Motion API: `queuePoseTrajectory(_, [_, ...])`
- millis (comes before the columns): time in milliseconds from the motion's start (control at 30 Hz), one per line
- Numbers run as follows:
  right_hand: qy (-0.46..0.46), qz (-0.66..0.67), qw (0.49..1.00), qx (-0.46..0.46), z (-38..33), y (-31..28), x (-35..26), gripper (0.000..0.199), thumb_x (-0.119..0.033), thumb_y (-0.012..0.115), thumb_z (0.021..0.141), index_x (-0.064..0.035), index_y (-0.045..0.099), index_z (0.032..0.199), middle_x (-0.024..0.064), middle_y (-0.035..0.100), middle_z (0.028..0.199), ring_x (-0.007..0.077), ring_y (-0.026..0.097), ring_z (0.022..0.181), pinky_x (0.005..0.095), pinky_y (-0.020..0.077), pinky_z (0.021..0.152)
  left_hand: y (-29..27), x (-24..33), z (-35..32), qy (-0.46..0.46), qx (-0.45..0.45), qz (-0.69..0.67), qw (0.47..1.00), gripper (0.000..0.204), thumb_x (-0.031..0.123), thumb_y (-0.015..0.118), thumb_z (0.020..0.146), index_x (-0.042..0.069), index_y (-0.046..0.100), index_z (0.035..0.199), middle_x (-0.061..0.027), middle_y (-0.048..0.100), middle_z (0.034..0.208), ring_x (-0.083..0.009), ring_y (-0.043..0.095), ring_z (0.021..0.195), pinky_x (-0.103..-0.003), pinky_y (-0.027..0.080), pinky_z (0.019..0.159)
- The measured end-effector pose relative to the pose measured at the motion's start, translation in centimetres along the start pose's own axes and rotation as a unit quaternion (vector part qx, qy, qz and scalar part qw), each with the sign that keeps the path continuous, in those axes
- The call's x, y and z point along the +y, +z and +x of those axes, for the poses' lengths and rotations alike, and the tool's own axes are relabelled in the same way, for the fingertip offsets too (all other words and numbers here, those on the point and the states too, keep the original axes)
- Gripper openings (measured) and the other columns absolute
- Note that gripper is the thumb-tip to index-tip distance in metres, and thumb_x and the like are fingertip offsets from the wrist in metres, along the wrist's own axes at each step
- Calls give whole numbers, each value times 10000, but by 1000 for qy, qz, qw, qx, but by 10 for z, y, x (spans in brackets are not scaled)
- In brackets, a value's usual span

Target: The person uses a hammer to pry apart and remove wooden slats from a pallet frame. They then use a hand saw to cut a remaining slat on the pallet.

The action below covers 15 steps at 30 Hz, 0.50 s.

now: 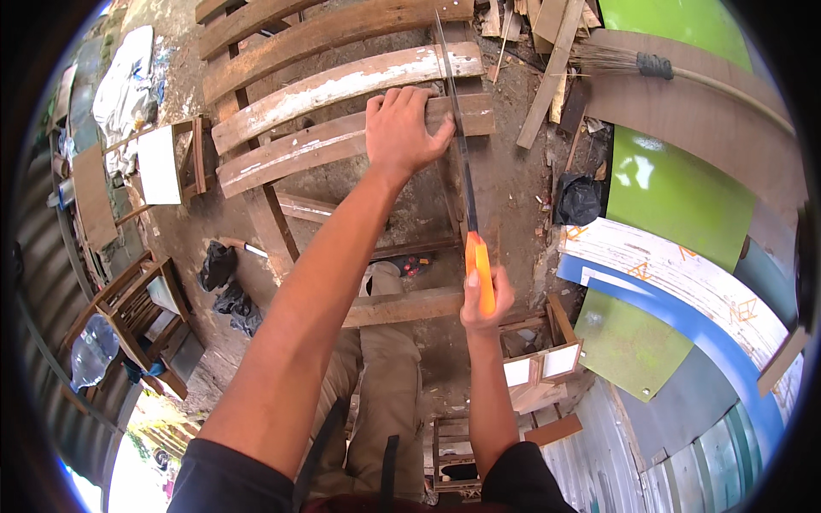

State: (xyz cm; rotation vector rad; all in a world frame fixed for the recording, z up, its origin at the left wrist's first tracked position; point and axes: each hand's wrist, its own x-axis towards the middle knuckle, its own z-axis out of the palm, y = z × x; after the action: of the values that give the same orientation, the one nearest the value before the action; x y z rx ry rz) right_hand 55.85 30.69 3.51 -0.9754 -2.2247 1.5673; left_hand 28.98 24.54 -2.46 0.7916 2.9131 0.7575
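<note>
In my right hand (489, 297) is the orange handle of a handsaw (464, 162), its long dark blade pointing away from me. The blade lies across the right ends of the wooden slats, close to the nearest slat (299, 152). My left hand (404, 128) lies on that slat just left of the blade, fingers spread over its far edge and thumb toward the saw. Farther off, a slat with flaking white paint (342, 85) runs parallel, with more brown slats beyond it. Whether the teeth have cut into the wood cannot be made out.
Green panels (676, 192) and a blue-and-white curved board (667, 278) line the right side. A stick broom (654, 67) lies at the upper right near scrap wood (552, 73). Small wooden frames (145, 321) and black plastic bags (231, 291) sit at left. A crossbar (402, 308) spans before my legs.
</note>
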Motion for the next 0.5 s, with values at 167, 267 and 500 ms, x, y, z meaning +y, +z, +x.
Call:
queuePoseTrajectory(167, [21, 15, 1000, -11, -74, -52, 3, 364, -312, 672, 938, -37, 510, 764, 48, 545, 591, 123, 510, 507, 296, 381, 467, -2, 2, -6, -15, 3, -1, 1000, 399, 382, 683, 815, 92, 678, 1089, -66, 686, 1071, -249, 607, 1068, -397, 394, 962])
queuePoseTrajectory(267, [31, 36, 999, 1, -46, -28, 5, 372, -326, 668, 938, -36, 515, 763, 40, 541, 588, 118, 510, 515, 293, 385, 473, -1, 0, -4, -12, 9, 4, 1000, 402, 383, 684, 814, 92, 678, 1091, -65, 685, 1074, -247, 607, 1070, -396, 395, 961])
queuePoseTrajectory(500, [12, -33, 999, -24, -57, -34, 11, 363, -319, 662, 947, -28, 532, 773, 34, 539, 589, 101, 511, 525, 272, 395, 496, 2, -1, -2, -6, 15, 15, 1000, 397, 383, 682, 818, 97, 679, 1092, -61, 686, 1070, -244, 607, 1061, -393, 397, 957])
